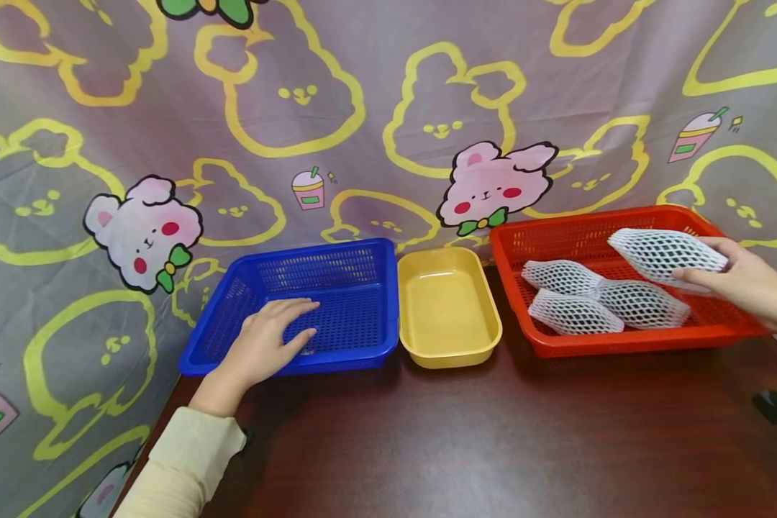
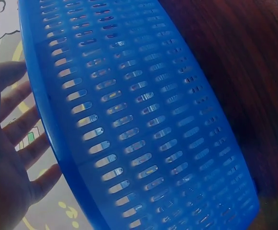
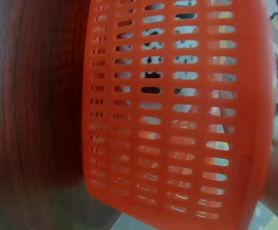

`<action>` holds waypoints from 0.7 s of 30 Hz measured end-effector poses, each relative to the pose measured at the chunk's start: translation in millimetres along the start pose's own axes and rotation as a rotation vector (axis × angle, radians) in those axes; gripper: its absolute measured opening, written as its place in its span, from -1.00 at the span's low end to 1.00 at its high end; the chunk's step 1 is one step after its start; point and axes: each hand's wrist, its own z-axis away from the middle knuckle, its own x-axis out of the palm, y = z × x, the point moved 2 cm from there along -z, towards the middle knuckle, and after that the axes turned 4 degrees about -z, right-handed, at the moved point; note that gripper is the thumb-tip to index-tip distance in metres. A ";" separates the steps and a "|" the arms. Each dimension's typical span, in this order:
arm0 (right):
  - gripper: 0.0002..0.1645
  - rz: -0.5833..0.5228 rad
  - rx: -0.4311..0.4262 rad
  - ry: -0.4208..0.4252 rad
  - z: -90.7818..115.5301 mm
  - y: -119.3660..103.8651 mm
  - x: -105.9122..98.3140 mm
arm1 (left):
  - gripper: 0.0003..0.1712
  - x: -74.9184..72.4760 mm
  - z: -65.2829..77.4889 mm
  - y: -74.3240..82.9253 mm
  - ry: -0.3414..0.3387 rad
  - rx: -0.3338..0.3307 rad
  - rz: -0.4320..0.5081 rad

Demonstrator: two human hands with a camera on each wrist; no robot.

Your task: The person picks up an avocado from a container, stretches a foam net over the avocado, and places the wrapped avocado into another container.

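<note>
My right hand (image 1: 744, 277) pinches a dark, oblong item in white foam netting (image 1: 662, 253) at one end, over the right part of the red basket (image 1: 621, 343); what the netting wraps is mostly hidden. Lower in that basket lie three more such items, one at the back left (image 1: 560, 277), one in front (image 1: 576, 314) and one to the right (image 1: 644, 302). Over the front left of the blue basket (image 1: 352, 316), my left hand (image 1: 265, 345) hovers with loosely bent fingers and nothing in it. Its fingers show beyond the blue rim (image 2: 48, 117) in the left wrist view.
Between the two baskets stands a yellow tray (image 1: 447, 309) with nothing in it. All three stand in a row at the back of a dark brown table (image 1: 460, 439). Behind them hangs a grey curtain (image 1: 375, 79) with cartoon prints.
</note>
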 end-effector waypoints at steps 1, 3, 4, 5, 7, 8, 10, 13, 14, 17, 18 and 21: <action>-0.04 0.000 0.006 0.006 -1.6 1.9 -0.1 | -0.46 0.1 0.0 -0.3 0.004 -0.003 -0.005; -0.03 0.009 0.020 0.016 -5.0 5.4 0.0 | -0.45 1.0 -0.2 -1.5 0.003 -0.015 -0.015; -0.02 0.018 0.026 0.019 -6.8 6.8 0.1 | -0.44 1.3 -0.4 -2.0 0.001 -0.022 -0.019; -0.01 0.025 0.031 0.020 -8.6 7.9 0.3 | -0.43 1.6 -0.5 -2.4 -0.003 -0.031 -0.024; 0.01 0.036 0.038 0.019 -12.6 9.8 0.8 | -0.41 1.8 -0.6 -2.6 -0.008 -0.042 -0.031; 0.02 0.039 0.039 0.019 -14.4 10.5 1.1 | -0.40 2.1 -0.7 -2.6 -0.012 -0.047 -0.033; 0.03 0.039 0.042 0.020 -18.1 11.7 2.2 | -0.38 2.4 -0.8 -1.6 -0.018 -0.051 -0.037; 0.04 0.032 0.041 0.012 -23.4 14.1 5.0 | -0.38 3.5 -0.5 -0.4 -0.034 -0.060 -0.037; 0.04 0.035 0.044 0.010 -25.0 15.1 6.2 | -0.38 4.2 -0.3 -0.3 -0.040 -0.064 -0.037; 0.07 0.057 0.059 -0.005 -28.7 19.0 9.0 | -0.38 6.3 -0.3 0.2 -0.052 -0.068 -0.040; 0.07 0.074 0.064 -0.009 -29.5 19.6 9.6 | -0.38 6.8 -0.3 0.2 -0.053 -0.068 -0.041; 0.07 0.107 0.072 -0.031 -33.0 22.0 9.9 | -0.36 8.5 0.0 0.5 -0.053 -0.069 -0.041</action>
